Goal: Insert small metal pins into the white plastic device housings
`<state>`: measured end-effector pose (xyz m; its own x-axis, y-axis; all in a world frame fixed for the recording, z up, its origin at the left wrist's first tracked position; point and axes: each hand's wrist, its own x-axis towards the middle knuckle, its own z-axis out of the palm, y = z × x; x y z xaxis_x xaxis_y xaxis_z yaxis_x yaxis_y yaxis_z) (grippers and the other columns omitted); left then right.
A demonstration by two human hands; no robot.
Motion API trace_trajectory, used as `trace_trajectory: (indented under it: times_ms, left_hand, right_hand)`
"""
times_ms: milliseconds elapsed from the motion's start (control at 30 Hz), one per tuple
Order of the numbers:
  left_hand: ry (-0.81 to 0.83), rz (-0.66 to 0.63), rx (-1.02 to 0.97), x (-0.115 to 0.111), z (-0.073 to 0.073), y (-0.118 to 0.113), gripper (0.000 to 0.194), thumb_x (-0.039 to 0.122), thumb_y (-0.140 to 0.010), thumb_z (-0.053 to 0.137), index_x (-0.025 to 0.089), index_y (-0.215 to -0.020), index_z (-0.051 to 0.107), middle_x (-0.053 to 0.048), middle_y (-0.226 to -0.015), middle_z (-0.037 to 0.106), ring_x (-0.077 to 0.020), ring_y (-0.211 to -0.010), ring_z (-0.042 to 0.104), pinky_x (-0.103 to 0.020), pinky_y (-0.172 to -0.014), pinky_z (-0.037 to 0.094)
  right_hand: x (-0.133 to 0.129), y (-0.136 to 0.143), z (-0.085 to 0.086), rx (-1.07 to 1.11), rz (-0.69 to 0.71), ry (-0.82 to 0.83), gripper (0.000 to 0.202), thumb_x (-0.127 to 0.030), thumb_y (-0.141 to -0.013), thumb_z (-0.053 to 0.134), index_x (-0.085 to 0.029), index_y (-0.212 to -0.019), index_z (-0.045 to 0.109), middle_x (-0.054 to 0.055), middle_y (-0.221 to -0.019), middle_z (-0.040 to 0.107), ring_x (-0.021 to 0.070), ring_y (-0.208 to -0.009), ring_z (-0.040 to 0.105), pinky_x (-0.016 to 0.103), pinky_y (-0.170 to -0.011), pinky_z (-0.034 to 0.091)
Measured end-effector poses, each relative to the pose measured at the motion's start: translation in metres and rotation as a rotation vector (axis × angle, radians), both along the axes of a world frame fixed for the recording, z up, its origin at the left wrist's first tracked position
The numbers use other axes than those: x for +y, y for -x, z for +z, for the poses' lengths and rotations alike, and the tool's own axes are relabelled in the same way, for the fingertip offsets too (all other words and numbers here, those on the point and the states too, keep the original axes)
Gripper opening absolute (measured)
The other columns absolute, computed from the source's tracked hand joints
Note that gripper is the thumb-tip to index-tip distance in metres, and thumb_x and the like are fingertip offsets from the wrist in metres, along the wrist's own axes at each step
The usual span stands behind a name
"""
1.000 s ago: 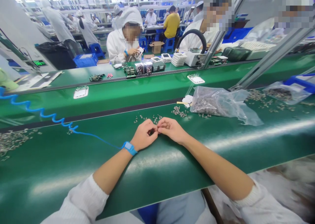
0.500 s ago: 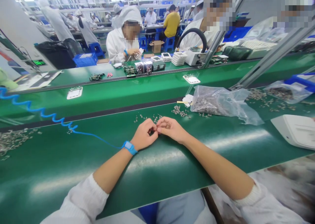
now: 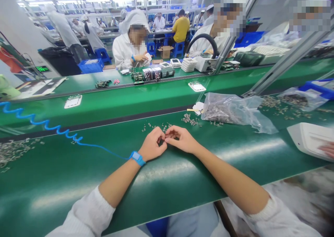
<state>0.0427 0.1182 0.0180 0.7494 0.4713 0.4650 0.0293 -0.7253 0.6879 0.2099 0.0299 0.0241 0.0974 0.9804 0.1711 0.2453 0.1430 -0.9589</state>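
My left hand point(image 3: 153, 144), with a blue strap point(image 3: 137, 158) round the wrist, is closed in a pinch over the green table point(image 3: 167, 185). Its fingertips meet those of my right hand point(image 3: 181, 138), which is also pinched. Whatever lies between the fingers is too small to make out. Just beyond the fingertips small metal parts point(image 3: 165, 126) are scattered, with a denser little pile point(image 3: 190, 119) to the right.
A clear bag of metal parts point(image 3: 221, 108) lies at right, beyond my right forearm. A coiled blue cord point(image 3: 47, 122) runs to my left wrist. More parts point(image 3: 13, 152) lie far left. White frames point(image 3: 73, 101) sit on the green belt. At far right a person's hand touches a white housing point(image 3: 310, 138).
The white frames on the belt have shifted left. A person's hand shows more on the white housing at far right. My hands have hardly moved and stay pinched together.
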Motion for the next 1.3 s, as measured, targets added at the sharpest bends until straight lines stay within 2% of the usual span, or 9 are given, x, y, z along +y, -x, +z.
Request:
trace_trajectory:
  times_ms: [167,333,467,667,800,933,1167,1233,1300]
  left_hand:
    - [0.013,0.010,0.020,0.001,-0.001,0.000,0.016,0.010,-0.072,0.057,0.020,-0.077,0.045,0.002,-0.076,0.043,-0.0118,-0.067,0.039,-0.027,-0.061,0.032]
    - [-0.001,0.016,0.021,0.000,-0.001,-0.001,0.014,0.010,-0.075,0.055,0.020,-0.079,0.047,0.002,-0.077,0.043,-0.0118,-0.067,0.041,-0.027,-0.062,0.034]
    - [0.004,0.019,0.033,-0.001,0.000,-0.001,0.015,0.009,-0.075,0.055,0.020,-0.080,0.047,0.002,-0.078,0.044,-0.0116,-0.067,0.041,-0.027,-0.061,0.034]
    - [0.037,0.030,0.024,0.000,-0.001,-0.002,0.015,0.010,-0.075,0.056,0.020,-0.086,0.051,0.003,-0.079,0.044,-0.0106,-0.066,0.043,-0.026,-0.062,0.037]
    - [0.059,0.053,-0.019,0.000,-0.002,-0.002,0.015,0.012,-0.076,0.058,0.020,-0.085,0.050,0.003,-0.079,0.043,-0.0094,-0.063,0.040,-0.025,-0.060,0.037]
    - [0.047,0.077,-0.035,0.003,-0.005,-0.001,0.012,0.015,-0.080,0.058,0.020,-0.077,0.048,0.004,-0.074,0.041,-0.0088,-0.059,0.037,-0.025,-0.058,0.035]
    - [-0.025,0.066,-0.031,0.005,-0.007,-0.001,0.011,0.015,-0.081,0.057,0.020,-0.075,0.049,0.003,-0.074,0.042,-0.0095,-0.061,0.040,-0.025,-0.059,0.036]
    - [-0.035,0.085,-0.048,0.001,-0.006,0.000,0.012,0.013,-0.081,0.054,0.020,-0.075,0.046,0.003,-0.075,0.041,-0.0099,-0.061,0.039,-0.025,-0.060,0.035]
    - [-0.046,0.112,-0.065,-0.007,-0.005,0.003,0.015,0.013,-0.082,0.053,0.021,-0.075,0.042,0.003,-0.075,0.039,-0.0105,-0.061,0.037,-0.026,-0.060,0.033]
  right_hand:
    - [-0.002,0.002,0.003,-0.124,-0.036,-0.073,0.022,-0.031,-0.077,0.077,-0.019,-0.091,0.064,0.002,-0.082,0.067,0.0155,-0.072,0.063,0.030,-0.069,0.053]
    - [-0.003,0.003,0.003,-0.267,-0.069,-0.144,0.009,-0.028,-0.085,0.069,-0.020,-0.087,0.065,0.001,-0.079,0.068,0.0142,-0.068,0.062,0.027,-0.064,0.050]
    - [-0.004,0.001,0.000,-0.525,-0.056,-0.301,0.006,-0.023,-0.092,0.061,-0.020,-0.088,0.064,0.002,-0.082,0.069,0.0153,-0.075,0.062,0.028,-0.070,0.049]
    - [-0.007,-0.004,0.001,-1.075,-0.024,-0.437,0.020,-0.013,-0.097,0.046,-0.016,-0.090,0.064,0.008,-0.083,0.067,0.0196,-0.080,0.060,0.030,-0.071,0.047]
    - [-0.017,-0.001,0.010,-1.247,-0.170,-0.431,0.022,-0.009,-0.096,0.044,-0.014,-0.098,0.065,0.009,-0.084,0.068,0.0216,-0.079,0.060,0.032,-0.071,0.046]
    - [-0.060,-0.008,0.008,-1.337,-0.389,-0.414,0.027,-0.006,-0.095,0.042,-0.012,-0.107,0.065,0.012,-0.093,0.071,0.0225,-0.084,0.062,0.034,-0.079,0.047]
    - [-0.182,-0.060,-0.011,-1.524,-0.884,-0.154,0.021,-0.015,-0.097,0.045,-0.011,-0.103,0.064,0.010,-0.083,0.071,0.0220,-0.075,0.063,0.032,-0.073,0.041]
    - [-0.198,-0.059,-0.010,-1.548,-0.913,-0.027,0.018,-0.015,-0.096,0.046,-0.012,-0.097,0.064,0.009,-0.078,0.069,0.0220,-0.071,0.062,0.033,-0.070,0.038]
    - [-0.200,-0.045,-0.007,-1.562,-0.853,0.066,0.017,-0.011,-0.094,0.046,-0.014,-0.091,0.063,0.007,-0.072,0.067,0.0216,-0.068,0.061,0.033,-0.070,0.035]
